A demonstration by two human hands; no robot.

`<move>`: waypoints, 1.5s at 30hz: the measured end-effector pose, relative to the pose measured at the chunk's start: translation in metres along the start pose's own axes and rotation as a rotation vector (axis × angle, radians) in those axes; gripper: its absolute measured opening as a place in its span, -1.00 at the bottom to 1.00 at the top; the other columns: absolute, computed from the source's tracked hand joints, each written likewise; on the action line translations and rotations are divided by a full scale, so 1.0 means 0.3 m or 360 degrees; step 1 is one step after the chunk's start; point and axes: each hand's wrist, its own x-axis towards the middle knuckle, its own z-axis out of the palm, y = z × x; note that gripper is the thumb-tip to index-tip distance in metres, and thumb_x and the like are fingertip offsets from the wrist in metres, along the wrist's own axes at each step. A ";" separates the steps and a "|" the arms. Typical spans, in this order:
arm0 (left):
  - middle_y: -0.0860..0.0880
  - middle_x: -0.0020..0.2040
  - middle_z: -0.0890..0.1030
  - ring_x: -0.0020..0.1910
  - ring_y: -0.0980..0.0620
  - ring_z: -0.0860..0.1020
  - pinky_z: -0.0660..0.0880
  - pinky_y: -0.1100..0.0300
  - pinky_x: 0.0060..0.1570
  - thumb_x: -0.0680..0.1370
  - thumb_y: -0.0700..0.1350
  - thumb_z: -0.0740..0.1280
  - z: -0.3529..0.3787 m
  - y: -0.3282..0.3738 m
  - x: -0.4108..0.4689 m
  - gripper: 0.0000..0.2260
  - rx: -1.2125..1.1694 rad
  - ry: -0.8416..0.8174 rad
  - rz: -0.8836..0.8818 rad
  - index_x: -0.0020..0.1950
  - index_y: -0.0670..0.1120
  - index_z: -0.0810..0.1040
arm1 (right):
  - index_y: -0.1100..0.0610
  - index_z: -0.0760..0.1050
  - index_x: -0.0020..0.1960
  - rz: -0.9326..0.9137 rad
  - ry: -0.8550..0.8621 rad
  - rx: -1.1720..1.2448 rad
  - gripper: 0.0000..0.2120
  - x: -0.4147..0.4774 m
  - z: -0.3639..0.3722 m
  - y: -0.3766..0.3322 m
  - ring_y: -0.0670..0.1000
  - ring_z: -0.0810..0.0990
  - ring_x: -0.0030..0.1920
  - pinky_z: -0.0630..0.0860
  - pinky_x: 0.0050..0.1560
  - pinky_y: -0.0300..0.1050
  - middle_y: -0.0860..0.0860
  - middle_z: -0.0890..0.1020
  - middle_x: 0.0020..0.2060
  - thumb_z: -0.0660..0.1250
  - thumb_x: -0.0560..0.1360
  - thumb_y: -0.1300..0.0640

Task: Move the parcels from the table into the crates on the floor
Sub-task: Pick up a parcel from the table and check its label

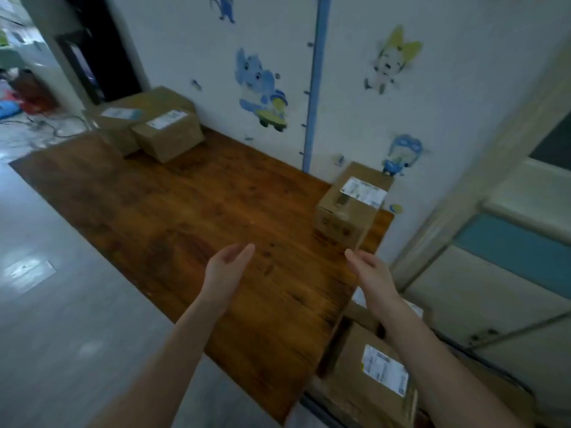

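Motion-blurred, floor parcel partly behind right forearm, labels unreadable

three labelled cardboard parcels sit upright on the table.

A room in a home or a nursery, by the look of it. The far wall carries cartoon animal stickers and a blue height chart, as in a child's room. A wooden table stands against it, bearing labelled cardboard parcels. A pastel-panelled door is at right, and cables trail over the floor at far left
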 end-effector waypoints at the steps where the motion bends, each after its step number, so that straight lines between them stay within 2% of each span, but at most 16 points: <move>1: -0.08 0.28 0.51 0.24 -0.07 0.47 0.43 0.03 0.24 0.54 0.07 0.33 -0.064 0.005 0.012 -0.53 -0.0023 0.0024 0.0010 0.39 -0.11 0.42 | 0.16 0.43 0.31 -0.0009 -0.0015 0.0003 -0.60 -0.007 0.071 -0.027 0.03 0.47 0.13 0.37 0.13 -0.10 0.05 0.51 0.17 0.32 0.54 0.00; 5: -0.10 0.29 0.48 0.21 -0.07 0.47 0.43 0.06 0.19 0.55 0.05 0.33 -0.332 0.053 0.087 -0.53 -0.0043 0.0037 0.0062 0.39 -0.12 0.40 | 0.13 0.42 0.35 -0.0083 -0.0079 -0.0026 -0.56 -0.048 0.376 -0.126 0.07 0.46 0.24 0.35 0.13 -0.08 0.04 0.49 0.23 0.32 0.54 -0.03; 11: -0.08 0.31 0.45 0.15 0.00 0.44 0.40 0.12 0.15 0.54 0.07 0.33 -0.711 0.145 0.222 -0.49 -0.0152 0.0047 0.0150 0.42 -0.12 0.36 | 0.16 0.42 0.33 -0.0187 -0.0141 -0.0041 -0.58 -0.084 0.792 -0.270 0.01 0.49 0.04 0.43 -0.03 -0.16 0.07 0.51 0.16 0.32 0.54 -0.01; 13: -0.09 0.31 0.46 0.15 -0.01 0.47 0.43 0.11 0.14 0.54 0.07 0.32 -0.814 0.161 0.265 -0.49 -0.0185 0.0056 0.0155 0.43 -0.11 0.37 | 0.18 0.41 0.34 -0.0214 -0.0187 -0.0057 -0.58 -0.084 0.910 -0.307 0.03 0.48 0.07 0.43 0.01 -0.12 0.08 0.51 0.17 0.31 0.55 0.01; 15: -0.09 0.31 0.46 0.12 0.01 0.47 0.45 0.14 0.08 0.54 0.06 0.32 -0.901 0.177 0.318 -0.50 -0.0211 0.0090 0.0163 0.42 -0.10 0.37 | 0.19 0.40 0.36 -0.0258 -0.0230 -0.0068 -0.55 -0.067 1.020 -0.340 0.08 0.48 0.19 0.43 0.11 -0.09 0.11 0.50 0.24 0.33 0.54 0.02; 19: -0.09 0.29 0.46 0.08 0.04 0.45 0.43 0.13 0.06 0.54 0.05 0.32 -1.013 0.216 0.421 -0.53 -0.0276 0.0152 0.0157 0.41 -0.09 0.38 | 0.18 0.39 0.38 -0.0309 -0.0281 -0.0143 -0.52 -0.016 1.187 -0.394 0.10 0.44 0.31 0.38 0.29 -0.03 0.10 0.47 0.31 0.33 0.53 0.01; 21: -0.08 0.29 0.47 0.12 0.02 0.46 0.43 0.11 0.10 0.54 0.06 0.33 -1.066 0.241 0.499 -0.52 -0.0259 0.0174 0.0164 0.40 -0.08 0.39 | 0.19 0.38 0.39 -0.0326 -0.0304 -0.0156 -0.51 0.024 1.274 -0.427 0.09 0.44 0.31 0.37 0.27 -0.05 0.10 0.47 0.31 0.33 0.54 0.01; 26: -0.07 0.30 0.48 0.11 0.07 0.43 0.39 0.17 0.07 0.54 0.07 0.33 -1.160 0.290 0.725 -0.53 -0.0161 0.0228 0.0219 0.39 -0.10 0.41 | 0.20 0.37 0.39 -0.0326 -0.0308 -0.0168 -0.52 0.167 1.463 -0.492 0.09 0.43 0.31 0.37 0.21 -0.09 0.11 0.46 0.31 0.31 0.55 0.02; 30: -0.09 0.30 0.47 0.24 -0.03 0.46 0.43 0.10 0.22 0.54 0.05 0.34 -1.233 0.343 0.923 -0.52 -0.0139 0.0175 0.0168 0.40 -0.12 0.38 | 0.17 0.38 0.38 -0.0272 -0.0239 -0.0152 -0.54 0.301 1.624 -0.555 0.09 0.43 0.29 0.36 0.18 -0.07 0.10 0.47 0.30 0.30 0.55 0.01; 32: -0.10 0.29 0.49 0.24 -0.06 0.48 0.45 0.03 0.24 0.54 0.04 0.34 -1.276 0.378 1.014 -0.53 -0.0137 0.0135 0.0104 0.40 -0.11 0.39 | 0.15 0.39 0.38 -0.0235 -0.0194 -0.0161 -0.54 0.354 1.709 -0.596 0.09 0.42 0.30 0.35 0.22 -0.05 0.09 0.47 0.30 0.31 0.54 -0.01; 35: -0.09 0.26 0.50 0.19 -0.04 0.49 0.47 0.05 0.21 0.55 0.03 0.33 -1.342 0.416 1.145 -0.55 -0.0135 0.0138 0.0071 0.39 -0.11 0.41 | 0.16 0.37 0.39 -0.0188 -0.0174 -0.0180 -0.53 0.426 1.827 -0.653 0.09 0.42 0.32 0.33 0.31 0.01 0.09 0.45 0.32 0.31 0.54 -0.01; 38: -0.05 0.22 0.51 0.07 0.05 0.50 0.46 0.21 0.03 0.56 0.01 0.31 -1.404 0.443 1.241 -0.57 -0.0086 0.0134 0.0104 0.38 -0.12 0.41 | 0.17 0.38 0.38 -0.0137 -0.0182 -0.0182 -0.54 0.458 1.918 -0.683 0.08 0.43 0.30 0.33 0.27 -0.03 0.09 0.46 0.31 0.31 0.55 0.01; 42: -0.09 0.33 0.47 0.25 -0.04 0.46 0.42 0.10 0.21 0.56 0.04 0.32 -1.518 0.469 1.422 -0.50 0.0051 0.0137 0.0108 0.43 -0.14 0.36 | 0.16 0.39 0.36 -0.0080 -0.0127 -0.0198 -0.57 0.516 2.070 -0.708 0.07 0.43 0.29 0.32 0.15 -0.10 0.08 0.46 0.30 0.28 0.56 0.00; 45: -0.07 0.31 0.48 0.16 0.02 0.47 0.43 0.17 0.08 0.56 0.02 0.31 -1.607 0.487 1.572 -0.54 0.0096 0.0087 0.0129 0.41 -0.13 0.38 | 0.16 0.42 0.32 -0.0025 -0.0053 -0.0165 -0.61 0.564 2.204 -0.721 0.10 0.41 0.30 0.34 0.21 -0.04 0.08 0.47 0.27 0.28 0.56 0.01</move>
